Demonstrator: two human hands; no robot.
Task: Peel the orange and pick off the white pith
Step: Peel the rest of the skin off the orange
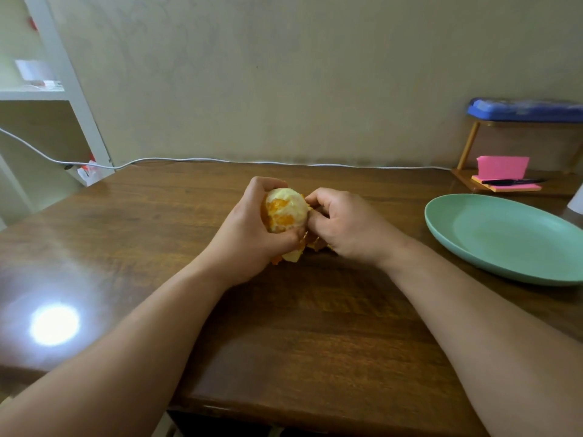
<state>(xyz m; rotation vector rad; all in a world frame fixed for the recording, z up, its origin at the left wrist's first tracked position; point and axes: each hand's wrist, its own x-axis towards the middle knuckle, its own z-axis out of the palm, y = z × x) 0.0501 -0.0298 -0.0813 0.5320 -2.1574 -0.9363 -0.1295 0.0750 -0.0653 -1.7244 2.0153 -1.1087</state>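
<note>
Over the desk (pixel 315 326) your left hand (pixel 249 234) grips the soft, slippery orange (pixel 285 209), your right hand (pixel 344 225) pinches its peel (pixel 291 256): squeeze lightly.

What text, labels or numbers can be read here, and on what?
No text is legible.
Blue case: lid pattern blurred, unreadable.
Red-and-white packet by the shelf: print too small to read.
Pink sticky notes: no writing visible.

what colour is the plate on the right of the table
The plate is a plain pale green, no pattern, seen in the head view.
</note>
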